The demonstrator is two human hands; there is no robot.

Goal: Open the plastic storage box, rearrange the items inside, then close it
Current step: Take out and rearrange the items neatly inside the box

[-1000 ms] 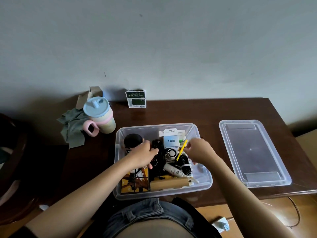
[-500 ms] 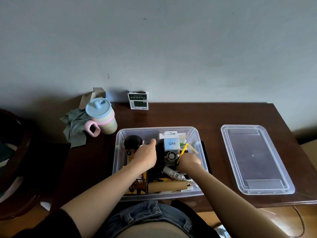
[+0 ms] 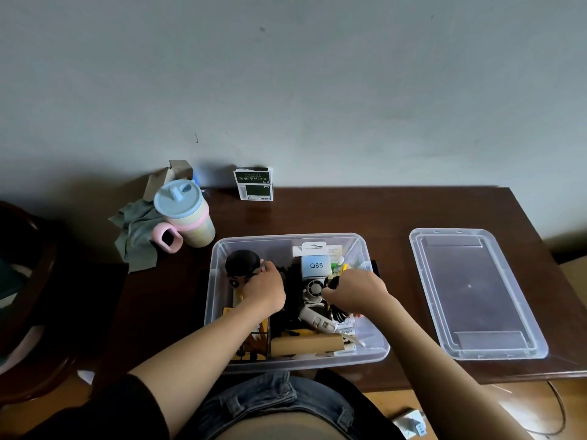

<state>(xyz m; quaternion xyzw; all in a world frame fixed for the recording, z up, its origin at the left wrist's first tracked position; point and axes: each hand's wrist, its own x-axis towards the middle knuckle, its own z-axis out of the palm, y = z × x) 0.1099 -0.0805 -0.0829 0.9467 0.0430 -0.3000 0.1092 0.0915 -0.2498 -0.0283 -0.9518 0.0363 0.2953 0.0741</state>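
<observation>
A: Since the frame before, the left hand (image 3: 265,289) goes further left in the clear plastic storage box (image 3: 219,312), toward the black round-headed figure (image 3: 243,265). The right hand (image 3: 355,292) goes down among the items in the middle, and the yellow stick is now almost hidden behind it.

B: What do the hands hold?

A: The left fingers are curled and touch the figure's side; I cannot tell if they really grip it. The right hand is closed around something small and dark; what it is, I cannot tell.

B: And the box?

A: It stands open on the dark wooden table (image 3: 397,217), near the front edge, in front of the person. Its lid (image 3: 473,293) lies flat well to the right.

B: What can go wrong?

A: The items are packed tight and tangled. If the right hand pulls up a black cord, I think it can drag the small round fan (image 3: 314,287) or the white tool (image 3: 316,319) with it. The figure looks smooth and round, so it can slip or roll. Tall items left standing can stop the lid from closing.

B: The materials?

A: Thin, glossy, see-through plastic for box and lid, with rounded corners. The white Q88 carton (image 3: 316,265) is stiff card, the tan block (image 3: 306,344) at the front is matte.
</observation>
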